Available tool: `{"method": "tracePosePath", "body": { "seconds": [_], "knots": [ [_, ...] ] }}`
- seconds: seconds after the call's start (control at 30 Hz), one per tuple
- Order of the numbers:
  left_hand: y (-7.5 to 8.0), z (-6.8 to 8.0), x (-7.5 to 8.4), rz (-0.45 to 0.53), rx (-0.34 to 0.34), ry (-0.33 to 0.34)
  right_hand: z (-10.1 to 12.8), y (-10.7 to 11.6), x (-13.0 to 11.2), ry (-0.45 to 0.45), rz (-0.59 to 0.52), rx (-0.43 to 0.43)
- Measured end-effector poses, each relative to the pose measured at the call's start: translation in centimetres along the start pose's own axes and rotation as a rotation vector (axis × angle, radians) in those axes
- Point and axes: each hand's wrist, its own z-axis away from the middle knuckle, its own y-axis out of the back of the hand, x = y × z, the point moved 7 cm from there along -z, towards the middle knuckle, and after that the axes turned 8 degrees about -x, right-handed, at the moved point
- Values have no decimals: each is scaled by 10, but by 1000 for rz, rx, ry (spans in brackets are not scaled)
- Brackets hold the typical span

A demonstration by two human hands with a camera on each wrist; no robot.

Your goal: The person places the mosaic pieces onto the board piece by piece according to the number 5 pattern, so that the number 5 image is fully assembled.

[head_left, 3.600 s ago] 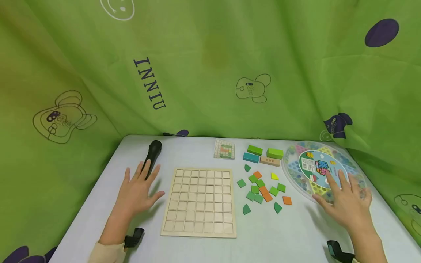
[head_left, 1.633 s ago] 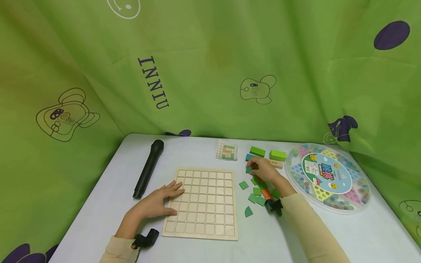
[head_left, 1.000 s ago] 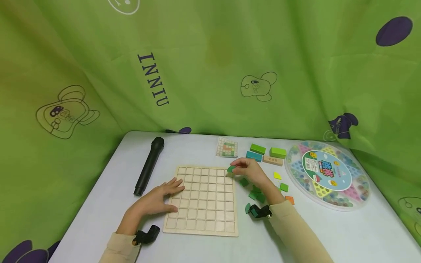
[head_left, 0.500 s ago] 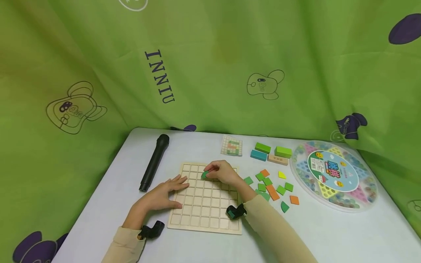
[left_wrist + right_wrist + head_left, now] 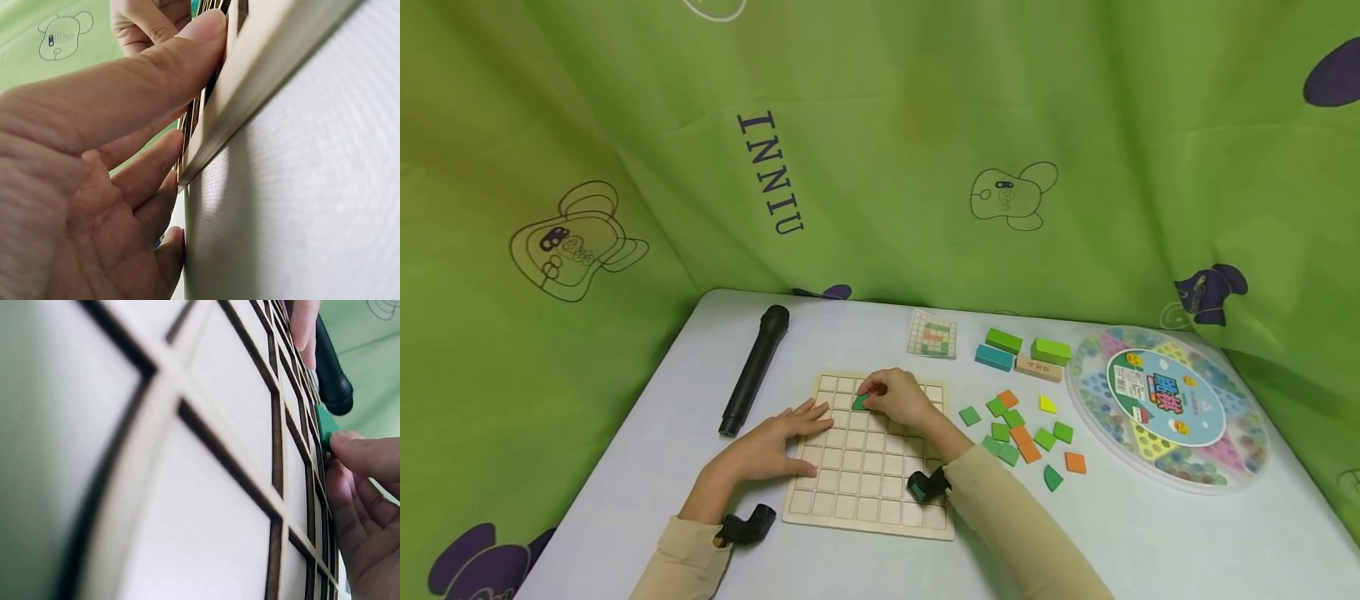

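Note:
A pale wooden grid board [image 5: 871, 485] lies flat on the table. My right hand [image 5: 901, 400] reaches over its far part and pinches a green quarter-round tile [image 5: 860, 403] at the upper squares. In the right wrist view, thumb and finger hold this green tile [image 5: 325, 425] right at the grid. My left hand [image 5: 771, 446] rests at the board's left edge with fingers spread; the left wrist view has its thumb [image 5: 187, 47] on the rim. Right of the board lie loose square tiles, among them an orange tile [image 5: 1076, 462], and another green quarter-round tile [image 5: 1053, 477].
A black microphone [image 5: 754, 371] lies left of the board. Behind it sit a pattern card [image 5: 932, 334], green blocks [image 5: 1051, 351], a blue block [image 5: 995, 357] and a wooden block [image 5: 1038, 368]. A round game box [image 5: 1165, 396] is at the right. Green cloth [image 5: 880, 150] hangs behind.
My left hand has moved from beside the microphone onto the board's left edge. My right hand has picked the green quarter-round tile from the loose tiles and carried it left onto the board.

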Motion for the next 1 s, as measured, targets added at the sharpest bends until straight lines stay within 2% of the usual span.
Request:
{"method": "tracePosePath", "body": {
  "seconds": [0.37, 0.63, 0.83, 1.0],
  "knots": [
    [1, -2, 3, -14, -3, 4, 2, 0, 2, 12, 61, -20],
    [-2, -1, 1, -7, -5, 9, 9, 0, 4, 44, -26, -20],
    [-2, 0, 0, 2, 4, 11, 29, 19, 11, 92, -157, 49],
    [-3, -1, 1, 3, 3, 10, 54, 47, 27, 100, -188, 149]
  ]
}}
